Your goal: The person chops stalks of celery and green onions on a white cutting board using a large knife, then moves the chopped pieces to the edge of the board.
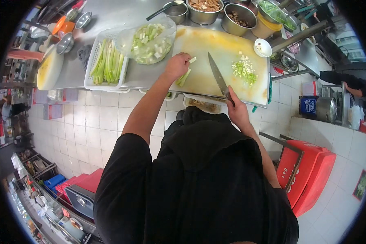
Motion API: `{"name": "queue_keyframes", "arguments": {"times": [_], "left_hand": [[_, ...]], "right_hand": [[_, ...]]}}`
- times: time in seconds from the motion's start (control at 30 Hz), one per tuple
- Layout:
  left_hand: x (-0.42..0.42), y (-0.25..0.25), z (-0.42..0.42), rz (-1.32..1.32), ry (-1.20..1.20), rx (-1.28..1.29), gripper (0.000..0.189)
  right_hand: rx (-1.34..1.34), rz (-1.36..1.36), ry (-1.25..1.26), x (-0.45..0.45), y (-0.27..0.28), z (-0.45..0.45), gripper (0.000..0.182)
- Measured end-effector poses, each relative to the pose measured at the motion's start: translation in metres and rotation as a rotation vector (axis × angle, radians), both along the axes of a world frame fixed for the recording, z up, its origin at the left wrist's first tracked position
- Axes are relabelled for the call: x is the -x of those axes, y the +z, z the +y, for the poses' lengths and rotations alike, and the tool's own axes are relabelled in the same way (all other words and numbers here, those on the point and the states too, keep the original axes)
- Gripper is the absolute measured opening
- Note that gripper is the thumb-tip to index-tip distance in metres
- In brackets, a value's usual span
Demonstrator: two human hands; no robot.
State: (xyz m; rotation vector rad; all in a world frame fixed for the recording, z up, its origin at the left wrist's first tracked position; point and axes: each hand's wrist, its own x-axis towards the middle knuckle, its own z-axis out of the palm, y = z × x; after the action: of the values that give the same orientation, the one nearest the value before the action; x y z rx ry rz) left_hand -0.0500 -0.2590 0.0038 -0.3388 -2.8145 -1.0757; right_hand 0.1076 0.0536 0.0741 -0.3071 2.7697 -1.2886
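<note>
My right hand (238, 110) is closed round the dark handle of a kitchen knife (218, 73), whose blade lies over a large pale cutting board (204, 74) with yellow stains. At the board's left edge my left hand (178, 64) is on pale green stalk pieces (184, 78); one piece sticks out past its fingers, and the hand hides how they are gripped. Finely chopped green and white bits (244, 70) lie in a pile at the board's right. Beside the board on the left are a clear bag of cut stalk pieces (149, 41) and a white plastic basket of long stalks (87, 73).
Steel pots (238, 30) with food stand behind the board, a small white bowl (262, 48) on its back right corner. Steel bowls (65, 43) and a round yellow-stained board (50, 70) are far left. A red bin (308, 174) stands behind on the right.
</note>
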Motion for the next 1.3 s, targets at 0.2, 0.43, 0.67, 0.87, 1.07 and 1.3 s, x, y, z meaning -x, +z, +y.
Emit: {"name": "queue_keyframes", "arguments": {"times": [0.2,0.43,0.67,0.87,1.07,1.3], "left_hand": [[0.015,-0.014,0.011,0.036,-0.031,-0.014,0.012],[0.012,-0.012,0.013,0.036,-0.001,-0.095,0.009],[0.008,-0.009,0.014,0.079,0.003,-0.088,0.008],[0.008,-0.008,0.015,0.050,0.018,-0.122,0.009],[0.011,-0.014,0.005,0.035,0.101,-0.333,0.012],[-0.005,-0.014,-0.022,-0.051,0.097,-0.246,0.013]], "right_hand": [[-0.155,0.008,0.055,0.033,0.019,-0.037,0.061],[-0.275,0.011,0.126,0.049,0.022,-0.053,0.060],[-0.366,-0.033,0.170,0.057,0.042,-0.060,0.059],[-0.440,-0.021,0.186,0.066,0.034,-0.069,0.060],[-0.284,0.029,0.140,0.068,-0.011,-0.057,0.061],[-0.068,0.078,0.093,0.065,-0.003,-0.054,0.061]]}}
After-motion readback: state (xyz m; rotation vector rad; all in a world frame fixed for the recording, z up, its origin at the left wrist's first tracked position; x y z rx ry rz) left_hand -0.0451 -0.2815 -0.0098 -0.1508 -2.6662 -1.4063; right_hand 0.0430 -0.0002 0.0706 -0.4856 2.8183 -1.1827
